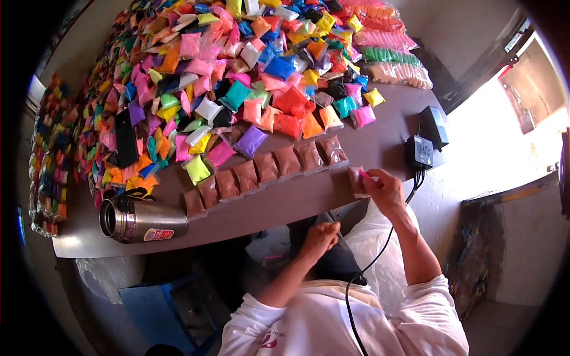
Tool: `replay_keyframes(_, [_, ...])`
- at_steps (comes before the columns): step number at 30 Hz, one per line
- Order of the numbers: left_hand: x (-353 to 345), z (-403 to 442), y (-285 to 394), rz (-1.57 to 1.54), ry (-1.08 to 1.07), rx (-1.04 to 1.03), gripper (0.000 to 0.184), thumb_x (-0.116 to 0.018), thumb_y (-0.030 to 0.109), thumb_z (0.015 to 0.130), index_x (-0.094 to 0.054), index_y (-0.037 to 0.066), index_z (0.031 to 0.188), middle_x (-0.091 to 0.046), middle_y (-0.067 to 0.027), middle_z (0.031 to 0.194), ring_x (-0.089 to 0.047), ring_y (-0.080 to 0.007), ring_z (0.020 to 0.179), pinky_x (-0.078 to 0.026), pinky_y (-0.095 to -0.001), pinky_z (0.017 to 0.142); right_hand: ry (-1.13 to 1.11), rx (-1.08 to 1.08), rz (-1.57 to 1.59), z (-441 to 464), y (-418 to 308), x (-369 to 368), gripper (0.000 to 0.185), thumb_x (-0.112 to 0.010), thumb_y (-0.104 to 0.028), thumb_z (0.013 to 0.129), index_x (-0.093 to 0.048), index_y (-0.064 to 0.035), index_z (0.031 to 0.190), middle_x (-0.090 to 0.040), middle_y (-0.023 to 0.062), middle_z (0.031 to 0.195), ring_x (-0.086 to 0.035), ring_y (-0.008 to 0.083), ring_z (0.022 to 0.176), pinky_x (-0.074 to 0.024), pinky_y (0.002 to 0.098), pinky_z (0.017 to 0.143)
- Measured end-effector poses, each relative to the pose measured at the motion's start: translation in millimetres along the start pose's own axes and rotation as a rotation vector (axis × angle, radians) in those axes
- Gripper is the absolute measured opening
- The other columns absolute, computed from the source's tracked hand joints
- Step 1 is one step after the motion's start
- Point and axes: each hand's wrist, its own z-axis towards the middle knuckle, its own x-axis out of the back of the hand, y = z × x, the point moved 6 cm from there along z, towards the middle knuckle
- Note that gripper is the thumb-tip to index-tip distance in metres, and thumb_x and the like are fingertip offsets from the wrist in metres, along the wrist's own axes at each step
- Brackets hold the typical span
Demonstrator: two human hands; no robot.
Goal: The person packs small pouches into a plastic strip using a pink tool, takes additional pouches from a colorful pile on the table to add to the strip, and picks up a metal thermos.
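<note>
A row of several brown packets lies side by side along the near part of the dark table. To the right of that row, at the table's edge, my right hand pinches a small pink item over a separate brown packet. My left hand is closed in front of my lap, beyond the table's edge; what it holds, if anything, is too small to make out. A big heap of colourful packets covers the far side of the table.
A steel flask lies on its side at the left edge. Black boxes with cables stand at the right. Bagged rows of packets lie at the back right. A blue stool and a white plastic bag are below.
</note>
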Motion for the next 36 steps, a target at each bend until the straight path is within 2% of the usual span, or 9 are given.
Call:
replay_keyframes(4, [64.0,-22.0,-47.0,-0.103,0.178,0.166,0.037,-0.055,0.034,0.089,-0.045,0.012,0.062,-0.048,-0.0011,0.052,-0.040,-0.0083,0.041,-0.029,-0.0234,0.039,0.033,-0.036,-0.028,20.2,7.0,13.3,0.021,-0.063,-0.020,0.084,-0.069,-0.0085,0.101,-0.068,0.0139,0.079,-0.066,0.0250,0.070,-0.0518,0.0334,0.063])
replay_keyframes(6, [98.0,-34.2,-86.2,-0.165,0.329,0.347,0.035,-0.055,0.036,0.088,-0.044,0.014,0.063,-0.049,-0.0021,0.054,-0.040,-0.0112,0.042,-0.029,-0.0244,0.040,0.127,0.076,-0.118,34.7,8.1,11.7,0.022,-0.063,-0.022,0.083,-0.069,-0.0085,0.099,-0.067,0.0153,0.078,-0.066,0.0278,0.071,-0.0511,0.0359,0.065])
replay_keyframes(9, [134.5,-53.7,-132.3,-0.262,0.534,0.530,0.034,-0.055,0.036,0.087,-0.042,0.016,0.064,-0.050,-0.0025,0.057,-0.041,-0.0135,0.044,-0.030,-0.0262,0.041,0.145,0.059,-0.151,52.4,0.7,6.0,0.024,-0.061,-0.026,0.083,-0.069,-0.0090,0.097,-0.067,0.0159,0.080,-0.066,0.0304,0.074,-0.0506,0.0379,0.069])
replay_keyframes(14, [151.8,-59.4,-147.3,-0.427,0.538,0.474,0.030,-0.055,0.037,0.087,-0.042,0.018,0.067,-0.049,-0.0023,0.057,-0.041,-0.0142,0.046,-0.030,-0.0276,0.042,0.155,0.107,-0.167,71.7,-9.4,-4.2,0.025,-0.060,-0.028,0.083,-0.069,-0.0096,0.098,-0.067,0.0165,0.083,-0.065,0.0328,0.077,-0.0508,0.0389,0.071])
replay_keyframes(24, [166.2,-40.0,-156.3,-0.224,0.580,0.404,0.024,-0.052,0.030,0.083,-0.049,0.010,0.069,-0.051,-0.0034,0.056,-0.044,-0.0131,0.041,-0.032,-0.0261,0.038,0.170,0.118,-0.104,72.0,-16.1,-15.3,0.023,-0.060,-0.026,0.086,-0.068,-0.0086,0.100,-0.067,0.0172,0.083,-0.065,0.0320,0.075,-0.0501,0.0377,0.067])
replay_keyframes(29, [170.6,-40.8,-169.5,-0.327,0.699,0.322,0.022,-0.056,0.026,0.081,-0.048,0.011,0.068,-0.048,-0.0043,0.056,-0.039,-0.0133,0.038,-0.028,-0.0281,0.034,0.239,0.465,0.052,30.9,-79.9,-22.2,0.012,-0.055,-0.013,0.091,-0.061,-0.0023,0.089,-0.055,0.0201,0.069,-0.058,0.0357,0.062,-0.0446,0.0387,0.057])
replay_keyframes(30, [169.1,-39.8,-168.7,-0.311,0.662,0.329,0.024,-0.055,0.029,0.082,-0.051,0.009,0.068,-0.051,-0.0038,0.055,-0.041,-0.0124,0.038,-0.030,-0.0278,0.035,0.179,0.533,-0.018,18.8,-93.7,-30.7,0.010,-0.056,-0.009,0.089,-0.059,-0.0009,0.084,-0.055,0.0151,0.067,-0.049,0.0274,0.056,-0.0429,0.0322,0.055])
replay_keyframes(34, [167.8,-34.5,-176.0,-0.294,0.650,0.383,0.029,-0.055,0.031,0.085,-0.054,0.008,0.066,-0.055,-0.0032,0.055,-0.043,-0.0111,0.038,-0.031,-0.0269,0.035,-0.119,1.001,0.015,-40.2,-164.1,-73.5,0.004,-0.062,-0.006,0.077,-0.059,-0.0039,0.080,-0.062,0.0118,0.091,-0.059,0.0289,0.083,-0.0472,0.0389,0.070])
replay_keyframes(36, [169.3,-32.4,-179.5,-0.287,0.644,0.397,0.031,-0.056,0.032,0.087,-0.054,0.009,0.067,-0.056,-0.0033,0.056,-0.044,-0.0112,0.039,-0.031,-0.0263,0.035,-0.183,1.153,-0.013,-67.6,-195.8,-94.6,0.007,-0.064,-0.008,0.075,-0.060,-0.0049,0.080,-0.060,0.0130,0.108,-0.056,0.0304,0.098,-0.0446,0.0421,0.083])
